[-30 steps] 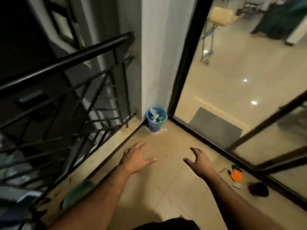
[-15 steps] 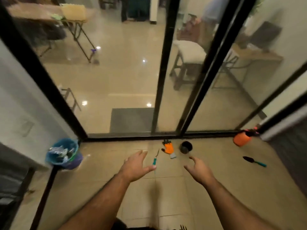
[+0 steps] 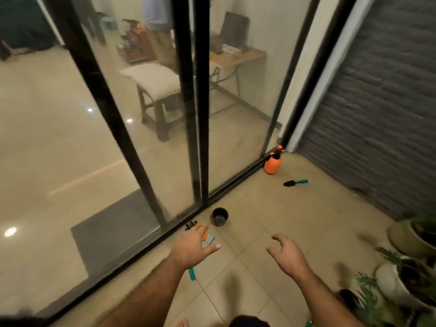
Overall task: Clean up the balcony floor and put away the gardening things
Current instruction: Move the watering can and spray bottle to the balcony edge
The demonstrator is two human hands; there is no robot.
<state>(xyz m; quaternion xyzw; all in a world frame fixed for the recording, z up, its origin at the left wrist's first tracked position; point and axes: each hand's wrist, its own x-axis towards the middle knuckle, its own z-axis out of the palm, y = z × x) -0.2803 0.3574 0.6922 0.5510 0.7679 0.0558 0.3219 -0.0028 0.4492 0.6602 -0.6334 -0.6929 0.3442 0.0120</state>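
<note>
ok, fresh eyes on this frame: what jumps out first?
The orange spray bottle standing in the far corner by the sliding glass door, with a black trowel lying on the tiles just right of it. Nearer, a small black pot sits beside the door track. Both hands, left and right, hover open above the floor, holding nothing.

swung my view right along the balcony, so the blue bin and railing are gone from sight now. the orange sprayer [image 3: 273, 163] and black trowel [image 3: 295, 183] sit out ahead, and potted plants [image 3: 410, 274] showed up on my right. my left hand [image 3: 191, 247] now covers part of the orange glove [image 3: 204, 234], black pot [image 3: 220, 216] just past it.
</note>
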